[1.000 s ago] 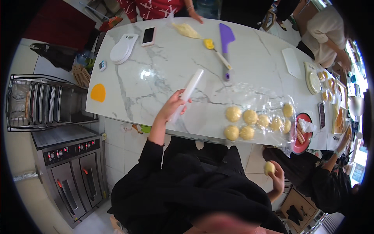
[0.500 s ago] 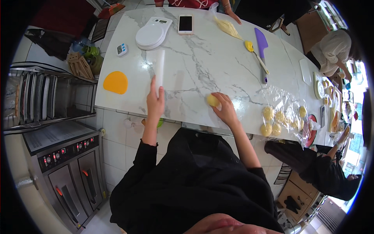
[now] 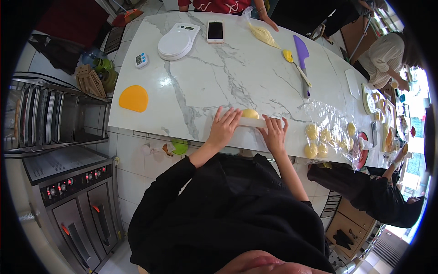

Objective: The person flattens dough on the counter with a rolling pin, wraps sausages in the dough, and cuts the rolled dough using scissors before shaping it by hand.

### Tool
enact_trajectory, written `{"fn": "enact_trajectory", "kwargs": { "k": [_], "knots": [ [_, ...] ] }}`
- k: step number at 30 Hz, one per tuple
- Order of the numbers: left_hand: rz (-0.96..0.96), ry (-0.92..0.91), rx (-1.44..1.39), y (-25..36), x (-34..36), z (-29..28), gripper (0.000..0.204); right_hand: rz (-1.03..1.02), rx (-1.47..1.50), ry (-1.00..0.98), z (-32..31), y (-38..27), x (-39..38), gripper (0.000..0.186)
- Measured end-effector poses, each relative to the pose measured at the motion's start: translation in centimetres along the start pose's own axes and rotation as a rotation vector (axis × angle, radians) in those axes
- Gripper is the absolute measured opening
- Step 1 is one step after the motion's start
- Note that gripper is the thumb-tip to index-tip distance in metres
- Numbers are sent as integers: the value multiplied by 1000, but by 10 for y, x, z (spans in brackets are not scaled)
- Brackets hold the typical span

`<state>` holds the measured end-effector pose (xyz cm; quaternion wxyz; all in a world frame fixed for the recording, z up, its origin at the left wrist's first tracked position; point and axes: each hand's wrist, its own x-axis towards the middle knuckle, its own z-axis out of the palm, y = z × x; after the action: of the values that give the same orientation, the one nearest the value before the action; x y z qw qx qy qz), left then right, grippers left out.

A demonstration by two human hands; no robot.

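Observation:
A white rolling pin (image 3: 252, 122) lies crosswise near the front edge of the marble table (image 3: 205, 73). My left hand (image 3: 223, 128) holds its left end, with fairly straight fingers laid over it. The right end is under my right hand (image 3: 274, 134), its fingers reaching across the pin and the thumb on the near side. Just beyond the pin, between my hands, sits a pale yellow dough ball (image 3: 249, 113); the pin hides its near side. To the right, several more dough balls (image 3: 311, 131) rest under a clear plastic sheet (image 3: 326, 114).
An orange scraper (image 3: 133, 98), a timer (image 3: 141, 60), a white scale (image 3: 177, 43) and a phone (image 3: 215, 31) lie left and far. Farther right are a filled piping bag (image 3: 263, 35), a yellow-tipped spatula (image 3: 296, 68) and a purple knife (image 3: 301, 55). Another person's hand (image 3: 269, 22) touches the far edge.
My left hand has brought the rolling pin right and nearer, turning it crosswise. My right hand has let go of the dough ball and now holds the pin's right end.

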<state>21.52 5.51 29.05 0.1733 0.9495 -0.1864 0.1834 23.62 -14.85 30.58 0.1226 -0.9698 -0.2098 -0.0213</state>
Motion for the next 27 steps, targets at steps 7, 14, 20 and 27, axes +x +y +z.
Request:
{"fn": "enact_trajectory", "kwargs": {
  "k": [7, 14, 20, 27],
  "knots": [
    [-176, -157, 31, -19, 48, 20, 52, 59, -39, 188, 11, 14, 55, 53],
    [-218, -101, 125, -55, 122, 44, 49, 165, -28, 174, 25, 44, 134, 56],
    [-218, 8, 152, -81, 167, 56, 46, 168, 53, 121, 27, 56, 181, 55],
    [-326, -52, -9, -79, 143, 41, 29, 124, 185, 306, -2, 44, 158, 29]
  ]
}}
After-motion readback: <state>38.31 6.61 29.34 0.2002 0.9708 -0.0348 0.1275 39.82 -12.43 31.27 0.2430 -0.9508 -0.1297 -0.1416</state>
